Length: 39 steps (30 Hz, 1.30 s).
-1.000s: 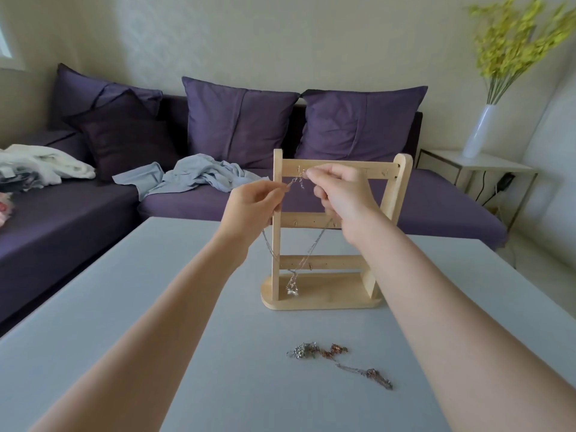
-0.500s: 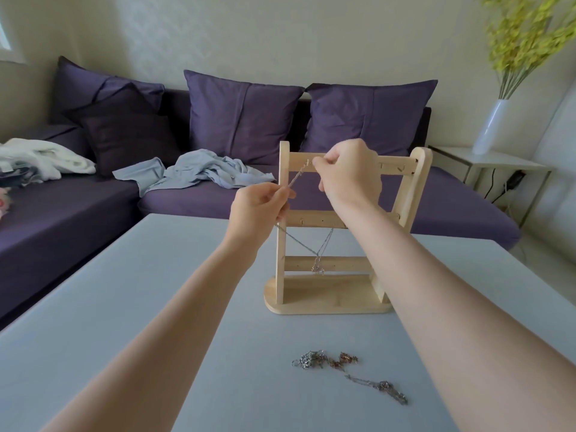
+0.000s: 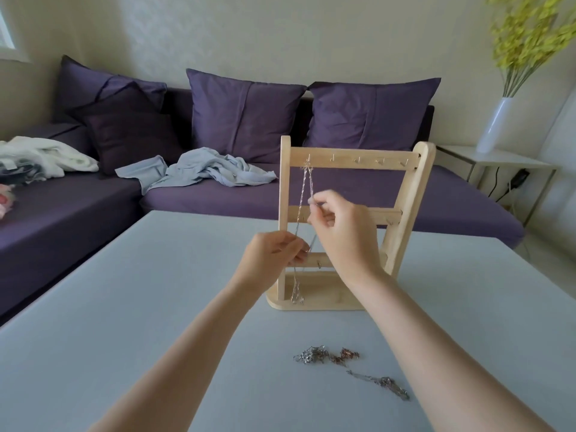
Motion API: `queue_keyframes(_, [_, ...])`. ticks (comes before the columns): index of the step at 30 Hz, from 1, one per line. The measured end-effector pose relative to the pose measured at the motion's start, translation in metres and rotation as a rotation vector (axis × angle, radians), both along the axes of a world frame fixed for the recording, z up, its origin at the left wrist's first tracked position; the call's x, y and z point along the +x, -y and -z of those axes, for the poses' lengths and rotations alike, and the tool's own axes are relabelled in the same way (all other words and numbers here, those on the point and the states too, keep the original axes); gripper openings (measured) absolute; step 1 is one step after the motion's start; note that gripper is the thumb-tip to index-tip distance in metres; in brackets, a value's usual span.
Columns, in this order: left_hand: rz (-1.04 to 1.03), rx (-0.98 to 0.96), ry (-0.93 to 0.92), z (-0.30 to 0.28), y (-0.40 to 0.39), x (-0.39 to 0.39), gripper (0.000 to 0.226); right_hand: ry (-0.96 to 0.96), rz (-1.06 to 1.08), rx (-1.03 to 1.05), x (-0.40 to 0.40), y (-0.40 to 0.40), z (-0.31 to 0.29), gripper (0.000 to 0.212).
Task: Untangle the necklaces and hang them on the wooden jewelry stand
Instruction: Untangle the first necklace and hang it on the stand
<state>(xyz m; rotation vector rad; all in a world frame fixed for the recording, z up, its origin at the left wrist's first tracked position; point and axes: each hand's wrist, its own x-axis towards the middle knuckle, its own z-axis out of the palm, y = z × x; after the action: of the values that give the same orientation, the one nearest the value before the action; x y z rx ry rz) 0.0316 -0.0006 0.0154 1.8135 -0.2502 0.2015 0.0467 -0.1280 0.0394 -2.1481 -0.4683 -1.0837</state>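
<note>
Now dropped lower than half a second back, left hand [image 3: 274,258] and right hand [image 3: 339,232] each pinching the silver necklace [image 3: 300,194], hooked above them on the wooden jewelry stand [image 3: 402,226], tangled necklaces [image 3: 327,358] below.

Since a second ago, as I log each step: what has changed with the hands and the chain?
The silver necklace now hangs from the leftmost hook of the wooden jewelry stand. Both hands came down from the top bar: the right hand pinches one strand at mid height, the left hand pinches the other lower down. The tangled necklaces on the table lie as before.
</note>
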Motion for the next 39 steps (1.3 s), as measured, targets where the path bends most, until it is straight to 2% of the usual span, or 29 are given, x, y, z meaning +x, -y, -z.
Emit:
queue_keyframes(4, [0.011,-0.037,-0.069,0.023,-0.005,-0.006,0.018,-0.354,-0.055,0.186,-0.006,0.0,0.026,0.013])
queue_keyframes(6, [0.012,-0.041,-0.105,0.033,-0.005,-0.007,0.017,-0.519,-0.1,0.201,-0.01,0.003,0.038,0.015])
queue_keyframes(12, [-0.01,0.007,-0.199,0.054,-0.003,-0.005,0.016,-0.78,-0.173,0.275,-0.013,0.005,0.06,0.008])
queue_keyframes(15, [-0.007,-0.037,-0.23,0.061,-0.002,-0.007,0.021,-0.838,-0.195,0.323,-0.014,0.006,0.067,0.003])
queue_keyframes(18, [-0.004,-0.135,-0.245,0.064,-0.001,-0.006,0.019,-0.854,-0.199,0.336,-0.014,0.007,0.071,0.012])
queue_keyframes(20, [0.001,-0.192,-0.255,0.064,-0.002,-0.006,0.016,-0.853,-0.189,0.325,-0.013,0.007,0.072,0.01])
queue_keyframes(24, [-0.026,-0.415,-0.316,0.061,-0.006,-0.007,0.016,-0.859,-0.213,0.365,-0.013,0.008,0.073,0.011])
queue_keyframes(26, [-0.043,-0.457,-0.343,0.06,-0.006,-0.008,0.017,-0.864,-0.238,0.397,-0.014,0.008,0.072,0.01])
queue_keyframes(31, [-0.012,-0.374,-0.374,0.064,-0.004,-0.012,0.017,-0.91,-0.292,0.491,-0.02,0.011,0.072,0.006])
queue_keyframes(35, [0.079,-0.34,-0.402,0.068,-0.007,-0.015,0.009,-0.928,-0.297,0.528,-0.023,0.016,0.074,0.007])
queue_keyframes(39, [0.139,-0.178,-0.411,0.073,-0.006,-0.02,0.016,-0.946,-0.307,0.526,-0.026,0.016,0.074,0.016])
